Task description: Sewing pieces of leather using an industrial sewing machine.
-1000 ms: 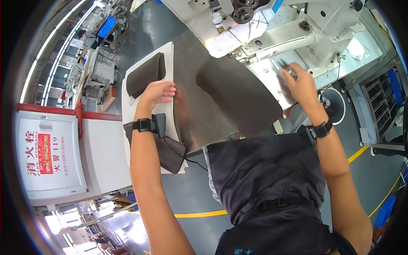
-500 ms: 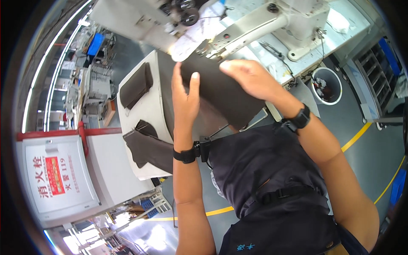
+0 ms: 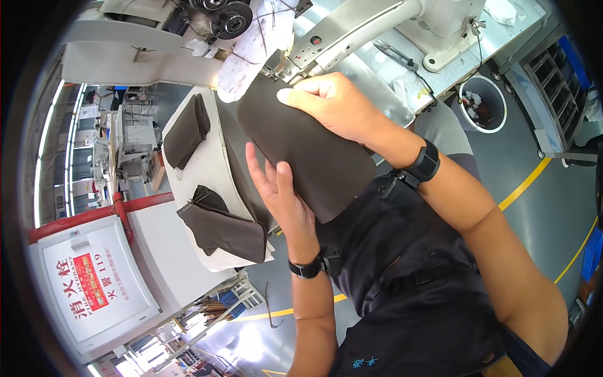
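under the sewing machine (image 3: 377,25) the dark leather piece (image 3: 301,144) lies long from machine toward the person; right hand (image 3: 333,103) grips its upper end, left hand (image 3: 279,191) lies flat-open at its left edge.

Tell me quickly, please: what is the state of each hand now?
Left hand: open, fingers flat against the dark brown leather piece.
Right hand: closed on the same piece's upper part, at the sewing machine.
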### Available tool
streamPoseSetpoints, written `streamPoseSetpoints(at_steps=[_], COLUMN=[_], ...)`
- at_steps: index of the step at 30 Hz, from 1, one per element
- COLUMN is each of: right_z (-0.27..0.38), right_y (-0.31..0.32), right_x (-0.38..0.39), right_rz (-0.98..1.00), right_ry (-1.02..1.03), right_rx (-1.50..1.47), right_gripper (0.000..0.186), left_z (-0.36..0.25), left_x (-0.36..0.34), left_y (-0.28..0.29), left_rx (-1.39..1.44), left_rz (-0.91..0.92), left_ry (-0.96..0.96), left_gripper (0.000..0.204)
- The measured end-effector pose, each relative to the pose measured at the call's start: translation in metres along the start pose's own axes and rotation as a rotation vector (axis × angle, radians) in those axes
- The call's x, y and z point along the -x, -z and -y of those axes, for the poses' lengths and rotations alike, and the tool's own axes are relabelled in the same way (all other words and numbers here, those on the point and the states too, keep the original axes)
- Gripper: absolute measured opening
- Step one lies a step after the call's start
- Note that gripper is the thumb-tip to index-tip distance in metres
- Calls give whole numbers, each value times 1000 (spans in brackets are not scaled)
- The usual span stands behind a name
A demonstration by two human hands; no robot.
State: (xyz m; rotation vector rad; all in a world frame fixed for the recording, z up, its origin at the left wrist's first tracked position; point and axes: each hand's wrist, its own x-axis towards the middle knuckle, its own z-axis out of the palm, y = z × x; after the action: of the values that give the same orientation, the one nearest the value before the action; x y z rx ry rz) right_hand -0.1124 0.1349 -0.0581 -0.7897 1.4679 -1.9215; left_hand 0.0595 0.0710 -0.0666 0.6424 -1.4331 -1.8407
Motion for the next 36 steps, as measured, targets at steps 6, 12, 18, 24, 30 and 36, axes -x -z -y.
streamPoseSetpoints(at_steps=[6, 12, 18, 24, 30, 36], right_z=[7, 3, 4, 3, 4, -5], right_y=[6, 5, 2, 2, 6, 4], right_x=[0, -3, -4, -5, -4, -7], right_rz=[66, 50, 28, 1, 4, -3], right_ry=[-46, 18, 45, 78, 96, 149], right_rx=[-21, 40, 35, 68, 108, 59], right_gripper=[29, 31, 34, 35, 35, 37], left_z=[-10, -6, -7, -5, -3, -8], left_x=[14, 6, -5, -20, -35, -47], left_y=[-10, -4, -6, -6, -3, -15], left_rx=[58, 67, 30, 96, -79, -162], left_rz=[-38, -50, -63, -61, -45, -132], left_ry=[38, 59, 51, 57, 33, -13], left_gripper=[72, 60, 57, 58, 52, 50])
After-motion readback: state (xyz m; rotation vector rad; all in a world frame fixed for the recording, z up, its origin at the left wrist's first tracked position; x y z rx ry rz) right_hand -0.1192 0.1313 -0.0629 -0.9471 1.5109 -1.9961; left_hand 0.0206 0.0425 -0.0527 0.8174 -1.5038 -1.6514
